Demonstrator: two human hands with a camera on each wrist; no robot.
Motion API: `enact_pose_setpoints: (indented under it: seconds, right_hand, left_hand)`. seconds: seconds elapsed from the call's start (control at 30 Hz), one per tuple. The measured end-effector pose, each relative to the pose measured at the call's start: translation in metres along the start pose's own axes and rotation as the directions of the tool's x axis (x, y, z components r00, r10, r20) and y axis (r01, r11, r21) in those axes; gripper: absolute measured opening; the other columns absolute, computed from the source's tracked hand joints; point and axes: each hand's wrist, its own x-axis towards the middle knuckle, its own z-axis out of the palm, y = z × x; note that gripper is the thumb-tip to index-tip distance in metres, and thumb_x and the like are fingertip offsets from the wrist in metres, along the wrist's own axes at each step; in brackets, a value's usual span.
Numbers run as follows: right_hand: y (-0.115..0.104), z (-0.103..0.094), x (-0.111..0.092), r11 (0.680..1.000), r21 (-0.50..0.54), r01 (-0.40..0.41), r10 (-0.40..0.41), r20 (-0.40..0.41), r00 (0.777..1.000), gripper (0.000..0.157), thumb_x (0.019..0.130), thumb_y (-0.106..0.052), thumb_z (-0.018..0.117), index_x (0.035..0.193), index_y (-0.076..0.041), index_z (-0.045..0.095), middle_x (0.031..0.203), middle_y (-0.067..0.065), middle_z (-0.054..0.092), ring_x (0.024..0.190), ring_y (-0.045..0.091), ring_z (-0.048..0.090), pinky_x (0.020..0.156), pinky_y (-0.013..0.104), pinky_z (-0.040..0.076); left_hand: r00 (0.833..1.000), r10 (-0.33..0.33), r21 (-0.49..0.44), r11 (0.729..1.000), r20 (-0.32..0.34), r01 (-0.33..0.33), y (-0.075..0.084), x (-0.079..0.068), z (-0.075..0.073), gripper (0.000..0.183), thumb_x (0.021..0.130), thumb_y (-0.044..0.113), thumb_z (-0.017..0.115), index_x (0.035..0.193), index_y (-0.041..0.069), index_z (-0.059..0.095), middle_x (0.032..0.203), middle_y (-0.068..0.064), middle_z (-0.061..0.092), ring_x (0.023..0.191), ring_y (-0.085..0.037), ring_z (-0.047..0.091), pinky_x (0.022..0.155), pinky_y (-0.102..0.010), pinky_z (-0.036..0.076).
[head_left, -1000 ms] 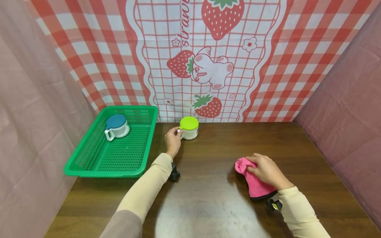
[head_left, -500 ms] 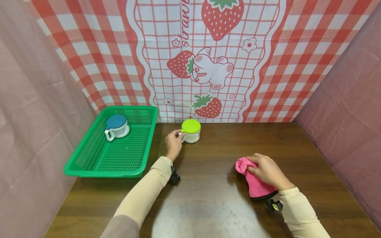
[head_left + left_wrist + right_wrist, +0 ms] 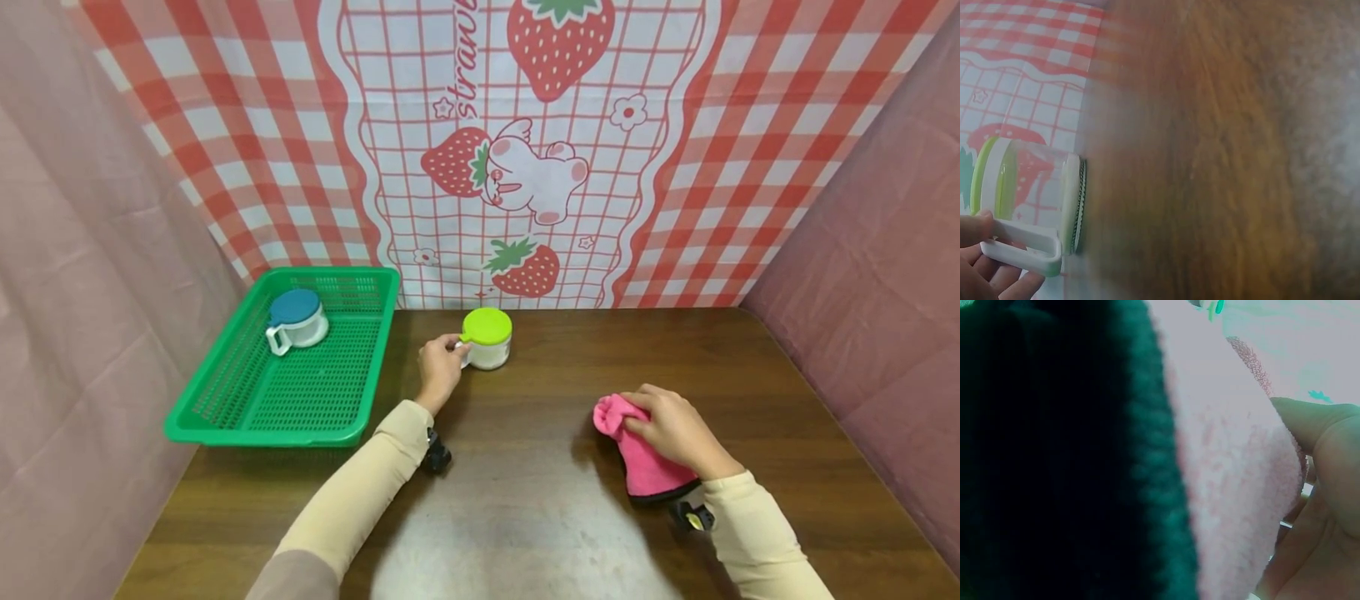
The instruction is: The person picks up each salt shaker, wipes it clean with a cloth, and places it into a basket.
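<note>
**Jar (image 3: 489, 355) by its handle (image 3: 1022, 255) in my left hand (image 3: 439, 367), cloth (image 3: 648, 468) in my right hand (image 3: 675, 429)**

My left thumb and fingers pinch the white handle, and the jar stands upright just past them, on the right side of that hand. Its body is clear, its lid (image 3: 487, 326) lime green. Whether its base touches the table (image 3: 555, 367) I cannot tell. From my right hand the jar is well apart, farther from me and over to the left.

My right hand is curled over the pink cloth, gripping it between thumb and fingers; the upper end is bunched at my fingertips and the rest hangs toward me, ending in a dark border (image 3: 1160, 462) (very blurred in the right wrist view). Bare wood lies between the cloth and the jar.

To the left of my left hand is a green basket (image 3: 318, 387), near it but apart. Inside, toward the far left corner, sits a second jar (image 3: 306, 335) with a blue lid (image 3: 296, 307), its white handle pointing toward me. A red-and-white curtain (image 3: 420, 225) printed with strawberries hangs behind the table.
</note>
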Motion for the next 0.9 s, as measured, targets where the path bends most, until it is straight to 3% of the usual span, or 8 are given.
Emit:
enact_pose_setpoints:
  seconds: [0.53, 0.9]
  right_hand:
    - [-0.008, -0.004, 0.0, 1.0, -0.02, 0.009, -0.009, -0.014, 1.0, 0.028, 0.078, -0.008, 0.075, 0.105, -0.002, 0.074, 0.079, -0.001, 0.061, 0.065, 0.011, 0.047, 0.059, 0.028, 0.04]
    - [-0.014, -0.004, -0.002, 1.0, -0.014, 0.024, -0.024, -0.032, 0.999, 0.028, 0.077, -0.007, 0.075, 0.104, -0.002, 0.074, 0.079, -0.002, 0.061, 0.065, 0.01, 0.046, 0.058, 0.027, 0.039]
  left_hand:
    - [0.999, 0.027, -0.04, 0.999, 0.026, -0.026, 0.006, -0.017, -0.002, 0.02, 0.08, 0.018, 0.079, 0.094, 0.003, 0.077, 0.089, -0.011, 0.076, 0.084, -0.027, 0.072, 0.077, -0.04, 0.056]
    - [0.992, 0.122, -0.004, 0.993, 0.008, -0.122, 0.008, -0.032, -0.003, 0.018, 0.08, 0.013, 0.078, 0.094, 0.002, 0.077, 0.09, -0.012, 0.076, 0.083, -0.027, 0.072, 0.076, -0.041, 0.056]
